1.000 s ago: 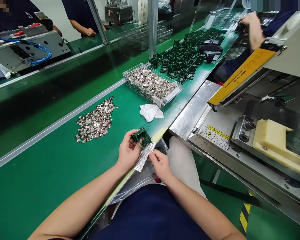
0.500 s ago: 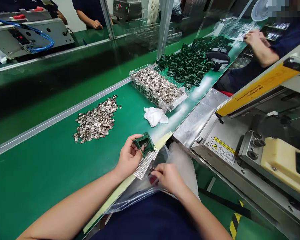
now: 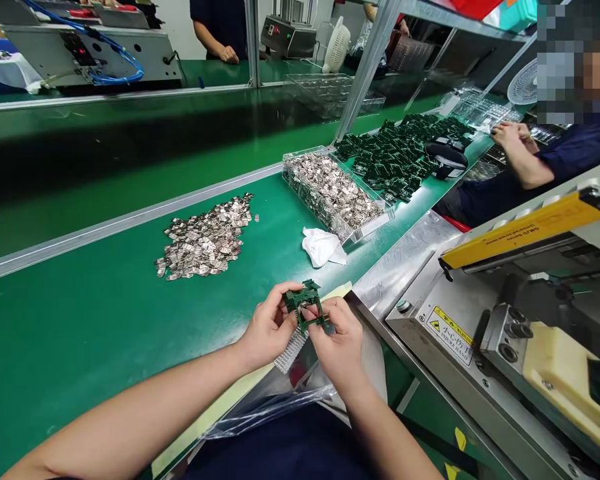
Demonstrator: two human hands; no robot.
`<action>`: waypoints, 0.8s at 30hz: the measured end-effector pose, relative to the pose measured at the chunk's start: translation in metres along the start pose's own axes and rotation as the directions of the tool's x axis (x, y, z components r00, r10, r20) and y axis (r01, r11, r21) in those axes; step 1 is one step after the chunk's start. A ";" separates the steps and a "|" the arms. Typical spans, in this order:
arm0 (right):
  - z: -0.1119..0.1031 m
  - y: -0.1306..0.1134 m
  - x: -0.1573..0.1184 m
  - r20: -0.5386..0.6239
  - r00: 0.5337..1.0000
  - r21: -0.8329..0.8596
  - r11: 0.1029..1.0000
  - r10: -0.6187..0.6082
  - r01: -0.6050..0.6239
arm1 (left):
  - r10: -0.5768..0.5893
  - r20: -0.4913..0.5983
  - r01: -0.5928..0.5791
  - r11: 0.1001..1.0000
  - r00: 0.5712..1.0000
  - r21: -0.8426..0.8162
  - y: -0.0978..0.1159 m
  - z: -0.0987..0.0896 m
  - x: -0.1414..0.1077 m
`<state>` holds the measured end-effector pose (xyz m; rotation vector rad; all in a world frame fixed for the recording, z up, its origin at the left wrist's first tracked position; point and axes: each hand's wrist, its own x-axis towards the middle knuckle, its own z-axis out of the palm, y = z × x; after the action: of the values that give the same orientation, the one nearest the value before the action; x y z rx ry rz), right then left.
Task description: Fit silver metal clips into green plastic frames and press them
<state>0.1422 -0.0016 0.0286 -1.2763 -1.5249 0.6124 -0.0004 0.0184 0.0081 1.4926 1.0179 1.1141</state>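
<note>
My left hand (image 3: 273, 328) is closed on the left side of a green circuit-board frame (image 3: 305, 303), which is tilted above the bench edge. On the frame's right side my right hand (image 3: 339, 340) is closed too, its fingertips at the opening; any small part between them is hidden. Below both hands lies a sheet of small silvery pieces (image 3: 291, 351), partly covered by the left hand. A loose pile of small metal parts (image 3: 205, 240) rests on the green bench, and a crumpled white cloth (image 3: 323, 247) lies beyond the hands.
A clear bin (image 3: 333, 190) full of metal parts stands behind the cloth. Many green boards (image 3: 400, 153) lie farther back. At the right is a metal machine (image 3: 430, 320) with a yellow bar. Another person's hands (image 3: 513, 133) show at the back right.
My right hand has risen from beside the sheet of pieces to the green frame. The frame has turned in my left hand. The whole view has shifted somewhat.
</note>
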 end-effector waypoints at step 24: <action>-0.117 -0.016 -0.040 0.202 0.968 0.128 0.984 -0.149 0.125 | 0.008 0.527 -0.009 1.000 0.850 0.001 0.037 0.036 0.003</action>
<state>0.2393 -0.0692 0.0693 -1.0351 -1.7109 0.7525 0.0381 0.0071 0.0408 1.6792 0.6235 0.6397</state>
